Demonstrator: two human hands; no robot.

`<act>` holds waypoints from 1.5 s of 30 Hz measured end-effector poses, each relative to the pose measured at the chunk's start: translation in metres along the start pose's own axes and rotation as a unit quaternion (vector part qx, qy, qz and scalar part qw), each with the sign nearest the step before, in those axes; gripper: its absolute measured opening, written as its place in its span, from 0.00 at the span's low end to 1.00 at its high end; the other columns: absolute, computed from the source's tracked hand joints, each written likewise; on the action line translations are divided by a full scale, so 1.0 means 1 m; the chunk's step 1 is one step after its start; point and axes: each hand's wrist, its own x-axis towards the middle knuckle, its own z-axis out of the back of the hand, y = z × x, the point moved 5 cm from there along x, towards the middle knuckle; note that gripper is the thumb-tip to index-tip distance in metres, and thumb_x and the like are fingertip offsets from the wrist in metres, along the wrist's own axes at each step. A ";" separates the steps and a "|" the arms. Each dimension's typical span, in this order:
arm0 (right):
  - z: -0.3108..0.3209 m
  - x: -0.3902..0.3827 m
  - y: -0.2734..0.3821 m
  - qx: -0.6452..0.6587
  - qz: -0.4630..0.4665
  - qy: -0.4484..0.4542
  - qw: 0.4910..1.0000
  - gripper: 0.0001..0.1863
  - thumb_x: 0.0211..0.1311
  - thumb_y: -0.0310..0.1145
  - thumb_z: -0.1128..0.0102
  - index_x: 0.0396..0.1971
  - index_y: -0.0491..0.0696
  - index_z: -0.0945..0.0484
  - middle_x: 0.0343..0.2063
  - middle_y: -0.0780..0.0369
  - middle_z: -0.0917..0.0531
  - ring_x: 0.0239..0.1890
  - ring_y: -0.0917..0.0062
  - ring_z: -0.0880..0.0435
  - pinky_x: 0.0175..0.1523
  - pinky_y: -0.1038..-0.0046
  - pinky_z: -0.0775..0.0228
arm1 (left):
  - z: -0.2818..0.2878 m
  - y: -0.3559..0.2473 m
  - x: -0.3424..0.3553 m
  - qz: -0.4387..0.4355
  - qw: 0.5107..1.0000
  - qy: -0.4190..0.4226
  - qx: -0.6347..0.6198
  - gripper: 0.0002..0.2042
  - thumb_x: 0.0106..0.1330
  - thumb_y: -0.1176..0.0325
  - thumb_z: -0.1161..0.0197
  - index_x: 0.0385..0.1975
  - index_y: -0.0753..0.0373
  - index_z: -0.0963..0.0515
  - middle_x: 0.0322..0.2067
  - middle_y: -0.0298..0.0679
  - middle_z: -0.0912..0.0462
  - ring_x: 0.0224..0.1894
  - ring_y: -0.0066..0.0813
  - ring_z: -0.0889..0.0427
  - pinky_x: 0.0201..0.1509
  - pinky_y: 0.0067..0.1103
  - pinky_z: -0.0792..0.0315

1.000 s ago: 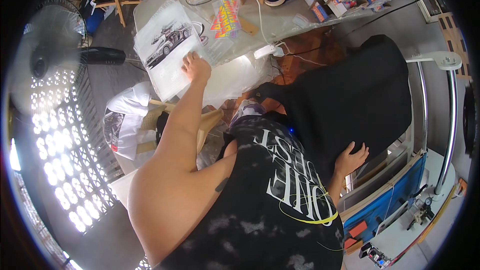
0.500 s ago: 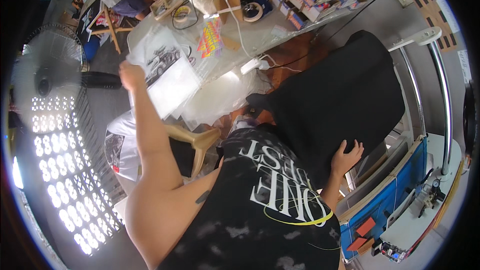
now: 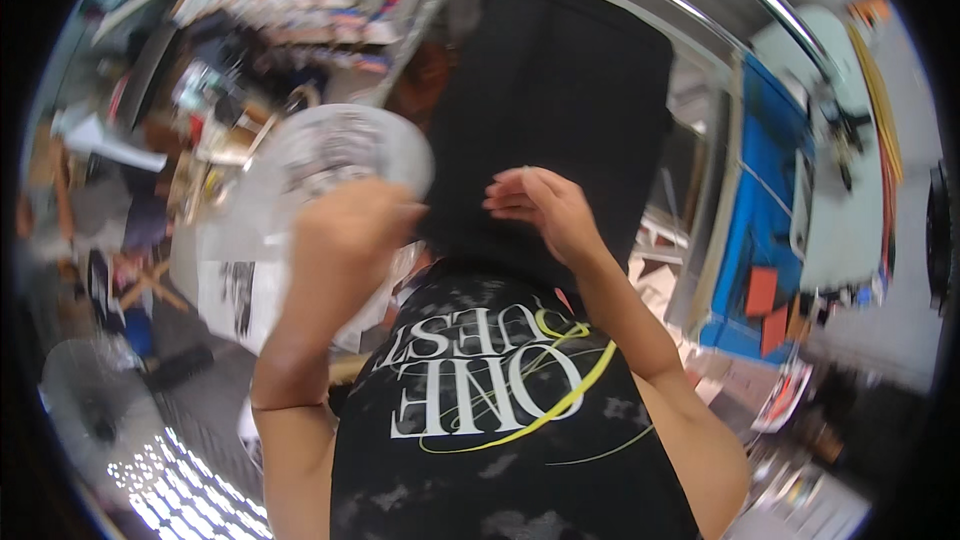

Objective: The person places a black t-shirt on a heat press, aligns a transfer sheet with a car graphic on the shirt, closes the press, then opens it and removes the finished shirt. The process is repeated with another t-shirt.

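Fan (image 3: pixel 95 405) at far left, then a printed white sheet (image 3: pixel 222 305); here's the left hand (image 3: pixel 352 230), blurred, fingers curled closed on a translucent printed film (image 3: pixel 330 140) bowing up beside black cloth (image 3: pixel 560 70). Right hand (image 3: pixel 545 205) over that cloth, half-open, empty, contact impossible to tell! Blue panel (image 3: pixel 765 180) stands farther right.

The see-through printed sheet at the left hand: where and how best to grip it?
Probably pinch the near edge of the see-through sheet, from the person's side, where the left hand is: it looks thin and bowed, its dark print lying beyond that edge. Blur hides the exact grip.
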 end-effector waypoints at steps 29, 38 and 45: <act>0.118 -0.060 -0.056 -0.114 -0.107 -0.443 0.883 0.10 0.61 0.28 0.38 0.36 0.36 0.16 0.29 0.58 0.13 0.28 0.79 0.16 0.34 0.75 0.25 | -0.351 0.096 0.271 -0.212 0.969 0.041 -0.124 0.18 0.62 0.75 0.36 0.52 0.55 0.25 0.34 0.34 0.14 0.41 0.37 0.16 0.46 0.33 0.23; 0.116 -0.058 -0.054 -0.082 -0.106 -0.441 0.888 0.10 0.60 0.28 0.38 0.36 0.36 0.16 0.29 0.58 0.13 0.27 0.78 0.16 0.34 0.75 0.25 | -0.348 0.077 0.283 -0.287 0.950 0.123 0.021 0.21 0.63 0.74 0.40 0.57 0.56 0.26 0.30 0.36 0.15 0.34 0.37 0.16 0.47 0.31 0.27; 0.117 -0.058 -0.055 -0.104 -0.125 -0.435 0.885 0.10 0.61 0.29 0.37 0.35 0.36 0.16 0.30 0.57 0.12 0.28 0.78 0.15 0.35 0.75 0.24 | -0.358 0.054 0.281 -0.338 0.911 0.147 0.183 0.26 0.60 0.77 0.40 0.61 0.56 0.30 0.37 0.38 0.15 0.43 0.35 0.15 0.50 0.31 0.28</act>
